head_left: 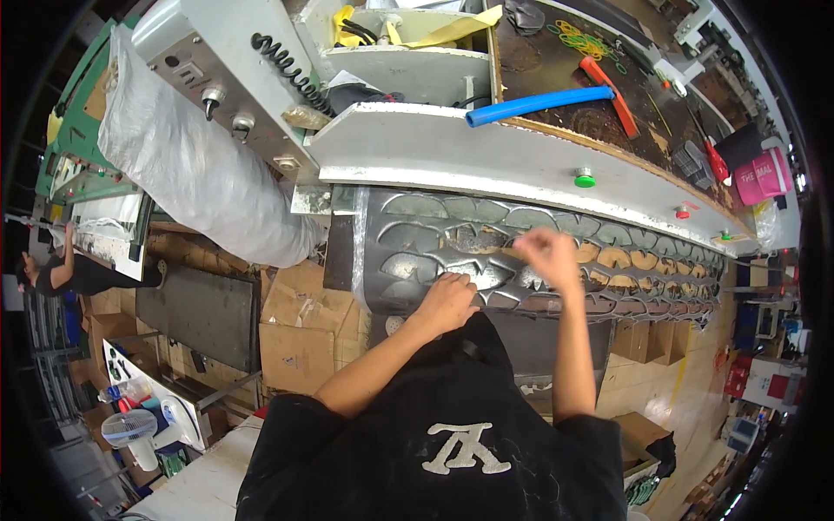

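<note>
A glossy dark grey sheet (408, 208) lies along the bench in front of me, with rows of curved shapes cut into it. Tan and pale patches show through several of the cut-outs. My left hand (447, 306) is down at the near side of the sheet, its bent fingers closed at the edge of a cut shape. Over the middle of the sheet, my right hand (551, 257) is raised with its fingers curled in. Whatever its fingertips may hold is too small and blurred to make out.
Beyond the sheet runs a white machine beam (417, 148) with a green button (585, 179). On top lie a blue tube (539, 106) and a red-orange bar (608, 95). A plastic-wrapped roll (200, 165) and cardboard boxes (300, 321) are at left. Another person (87, 271) stands far left.
</note>
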`<state>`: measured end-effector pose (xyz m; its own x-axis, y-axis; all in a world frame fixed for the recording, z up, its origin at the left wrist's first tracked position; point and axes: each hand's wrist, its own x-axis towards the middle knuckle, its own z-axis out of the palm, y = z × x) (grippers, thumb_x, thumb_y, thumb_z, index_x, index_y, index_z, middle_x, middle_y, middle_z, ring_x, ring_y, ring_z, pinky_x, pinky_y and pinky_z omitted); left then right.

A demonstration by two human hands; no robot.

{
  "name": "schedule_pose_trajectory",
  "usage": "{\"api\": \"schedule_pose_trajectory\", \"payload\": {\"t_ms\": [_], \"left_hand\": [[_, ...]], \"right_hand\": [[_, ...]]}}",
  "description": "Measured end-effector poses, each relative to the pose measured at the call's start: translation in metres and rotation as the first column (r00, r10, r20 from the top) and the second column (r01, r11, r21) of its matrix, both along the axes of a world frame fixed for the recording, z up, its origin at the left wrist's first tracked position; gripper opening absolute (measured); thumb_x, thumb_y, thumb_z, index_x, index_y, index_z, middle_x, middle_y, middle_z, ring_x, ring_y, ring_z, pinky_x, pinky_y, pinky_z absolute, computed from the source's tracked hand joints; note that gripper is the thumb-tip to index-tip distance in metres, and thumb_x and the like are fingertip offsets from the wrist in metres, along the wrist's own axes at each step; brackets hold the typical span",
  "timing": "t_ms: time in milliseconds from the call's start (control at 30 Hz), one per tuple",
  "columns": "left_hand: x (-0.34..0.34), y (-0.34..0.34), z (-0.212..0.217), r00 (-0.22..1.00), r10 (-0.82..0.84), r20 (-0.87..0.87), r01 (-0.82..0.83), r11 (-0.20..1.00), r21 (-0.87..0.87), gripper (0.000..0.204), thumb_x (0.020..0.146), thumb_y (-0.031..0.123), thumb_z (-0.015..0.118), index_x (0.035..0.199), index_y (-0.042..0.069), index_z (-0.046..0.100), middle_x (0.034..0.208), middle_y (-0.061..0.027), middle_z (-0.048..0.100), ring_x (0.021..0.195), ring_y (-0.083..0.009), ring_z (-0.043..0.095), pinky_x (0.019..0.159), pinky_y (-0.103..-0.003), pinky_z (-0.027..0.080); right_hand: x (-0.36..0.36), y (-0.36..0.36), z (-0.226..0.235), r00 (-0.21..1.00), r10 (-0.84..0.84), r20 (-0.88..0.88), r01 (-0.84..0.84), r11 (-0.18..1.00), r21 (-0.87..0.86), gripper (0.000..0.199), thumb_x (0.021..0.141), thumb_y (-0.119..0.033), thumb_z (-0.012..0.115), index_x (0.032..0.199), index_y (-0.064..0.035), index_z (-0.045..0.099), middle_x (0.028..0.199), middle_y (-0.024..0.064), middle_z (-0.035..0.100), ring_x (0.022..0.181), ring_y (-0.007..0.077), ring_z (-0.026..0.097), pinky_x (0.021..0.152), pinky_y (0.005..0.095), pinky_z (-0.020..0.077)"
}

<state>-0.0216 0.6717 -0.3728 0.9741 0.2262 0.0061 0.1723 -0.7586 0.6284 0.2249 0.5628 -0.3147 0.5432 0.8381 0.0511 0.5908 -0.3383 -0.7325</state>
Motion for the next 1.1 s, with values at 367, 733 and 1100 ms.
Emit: {"api": "schedule_pose_trajectory", "payload": {"t_ms": [367,733,1100], "left_hand": [[-0.003,-0.002,0.000,0.994,0.026,0.104,-0.019,0.998,-0.059,0.034,0.082,0.023,0.087,0.104,0.001,0.074,0.105,-0.0163,0.069,0.108,-0.0391,0.067,0.100,-0.047,0.053],[-0.004,-0.009,-0.003,0.980,0.087,0.177,-0.079,0.996,-0.052,0.036,0.082,0.016,0.086,0.109,-0.002,0.069,0.109,-0.0203,0.066,0.109,-0.0423,0.064,0.101,-0.050,0.050],[-0.024,0.035,-0.003,0.897,0.381,0.226,-0.339,0.919,-0.202,0.026,0.094,0.021,0.078,0.112,0.004,0.076,0.117,-0.0146,0.074,0.109,-0.0381,0.068,0.096,-0.047,0.053]], "right_hand": [[-0.097,-0.058,-0.005,0.974,0.176,0.145,-0.109,0.918,-0.381,0.070,0.066,-0.038,0.100,0.120,-0.0052,0.069,0.119,0.0131,0.065,0.116,0.0400,0.063,0.101,0.0493,0.0520],[-0.102,-0.057,-0.038,0.963,0.086,0.256,-0.016,0.964,-0.266,0.043,0.071,-0.018,0.095,0.102,-0.0066,0.069,0.106,0.0110,0.068,0.107,0.0368,0.063,0.093,0.0492,0.0474],[-0.083,-0.026,0.015,0.992,0.117,0.037,-0.080,0.846,-0.527,0.043,0.077,-0.040,0.092,0.106,-0.0095,0.082,0.096,0.0102,0.079,0.097,0.0327,0.076,0.092,0.0451,0.0562]]}}
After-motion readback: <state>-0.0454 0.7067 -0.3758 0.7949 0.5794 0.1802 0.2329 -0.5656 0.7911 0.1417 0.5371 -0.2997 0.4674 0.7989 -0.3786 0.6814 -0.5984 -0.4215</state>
